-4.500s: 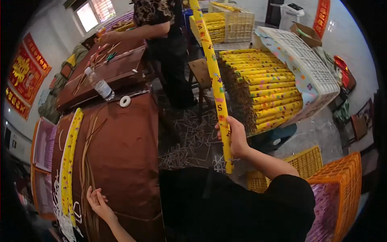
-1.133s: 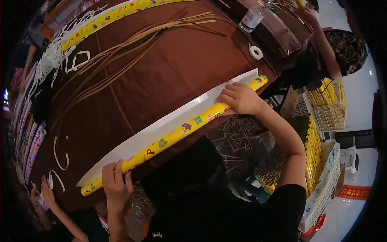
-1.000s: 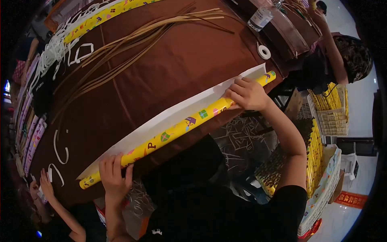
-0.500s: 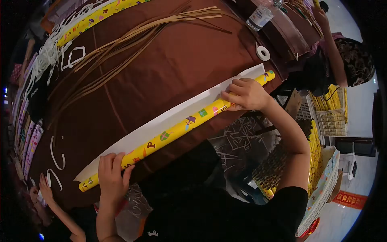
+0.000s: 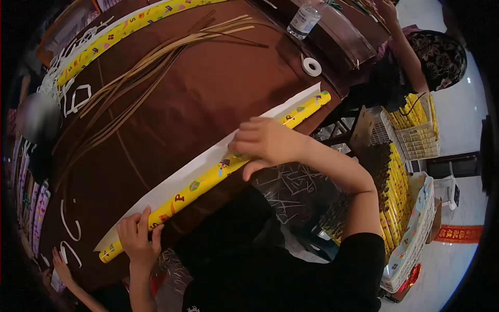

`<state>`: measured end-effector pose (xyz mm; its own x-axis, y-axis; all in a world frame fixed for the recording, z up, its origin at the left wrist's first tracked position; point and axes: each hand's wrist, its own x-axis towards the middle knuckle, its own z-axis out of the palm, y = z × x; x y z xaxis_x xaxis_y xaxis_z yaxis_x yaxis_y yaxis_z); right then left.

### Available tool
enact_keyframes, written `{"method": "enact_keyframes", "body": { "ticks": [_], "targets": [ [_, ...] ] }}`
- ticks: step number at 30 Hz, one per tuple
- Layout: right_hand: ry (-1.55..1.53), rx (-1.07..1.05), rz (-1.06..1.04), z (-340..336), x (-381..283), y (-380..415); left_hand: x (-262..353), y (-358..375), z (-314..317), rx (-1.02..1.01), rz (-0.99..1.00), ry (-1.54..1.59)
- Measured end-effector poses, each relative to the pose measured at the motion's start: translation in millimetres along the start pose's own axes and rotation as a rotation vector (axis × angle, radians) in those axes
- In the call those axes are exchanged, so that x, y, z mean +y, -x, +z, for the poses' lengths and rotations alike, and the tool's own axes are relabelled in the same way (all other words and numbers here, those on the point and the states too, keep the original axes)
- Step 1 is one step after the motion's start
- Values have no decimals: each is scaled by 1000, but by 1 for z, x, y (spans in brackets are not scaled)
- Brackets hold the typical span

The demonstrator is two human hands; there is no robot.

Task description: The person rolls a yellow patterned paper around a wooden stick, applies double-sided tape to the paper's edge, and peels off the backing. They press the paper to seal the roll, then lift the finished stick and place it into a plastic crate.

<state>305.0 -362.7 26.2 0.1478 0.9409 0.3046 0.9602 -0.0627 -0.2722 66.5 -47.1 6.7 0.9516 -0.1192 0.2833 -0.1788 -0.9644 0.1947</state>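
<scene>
A long tube of yellow patterned wrapping paper [image 5: 195,185] lies slantwise along the table's near edge. Its loose white inner side [image 5: 171,179] is spread out behind the rolled part. Near the lower left end, my left hand [image 5: 138,240] is closed on the tube, fingers over the top and thumb on the near side. My right hand [image 5: 267,141] lies over the tube right of its middle, fingers on the far side and thumb held apart, so its grip looks loose. The paper beneath the right palm is hidden.
Brown strips [image 5: 150,65] lie across the brown table, behind them another yellow paper roll [image 5: 112,36]. A white tape ring [image 5: 312,66] and a bottle [image 5: 305,21] stand at the far right. Baskets [image 5: 418,140] of yellow rolls are at right. Other people's arms [image 5: 62,268] reach in.
My right hand has slid left along the tube from near its upper end, and its thumb has come away. My left hand keeps its hold. The whole view has shifted slightly.
</scene>
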Motion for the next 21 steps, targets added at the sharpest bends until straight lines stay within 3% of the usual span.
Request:
{"method": "enact_keyframes", "body": {
  "ticks": [1, 2, 3, 4, 5, 7, 9, 11, 12, 13, 14, 15, 17, 19, 21],
  "targets": [
    [14, 171, 54, -13, 13, 6, -1, 0, 0, -15, -23, 26],
    [-5, 439, 318, -26, 25, 12, -2, -2, 2, -12, -24, 30],
    [222, 559, 635, -38, 46, 26, -2, -2, 3, 7, -16, 28],
    [625, 431, 691, -53, 79, 49, -2, -1, 3, 18, -13, 22],
    [756, 314, 834, -59, 96, 72, -2, 0, 2, 6, -33, 12],
    [605, 265, 978, -53, 141, 121, -2, -3, -1, 36, 11, 6],
    [501, 126, 1034, -59, 160, 140, -5, 1, 3, 21, -6, 20],
    [520, 31, 1227, -65, 162, 131, -5, -2, 0, 18, 20, 17],
    [434, 135, 1334, -69, 165, 132, -4, -2, 1, 55, 11, 5],
    [453, 88, 1281, -77, 177, 139, -3, 0, 3, 94, 7, -11],
    [135, 278, 1260, -84, 147, 105, 0, 5, 5, 86, -37, -32],
    [108, 294, 1291, -89, 109, 58, 3, 8, 8, 82, -76, -43],
    [-103, 681, 846, -60, 47, 0, 6, 11, 10, 116, -130, -5],
    [-1086, 266, 707, -34, -4, -58, 8, 13, 14, 193, -164, 48],
    [-1441, -53, 640, 9, -57, -113, 10, 13, 16, 231, -167, 50]
  ]
}}
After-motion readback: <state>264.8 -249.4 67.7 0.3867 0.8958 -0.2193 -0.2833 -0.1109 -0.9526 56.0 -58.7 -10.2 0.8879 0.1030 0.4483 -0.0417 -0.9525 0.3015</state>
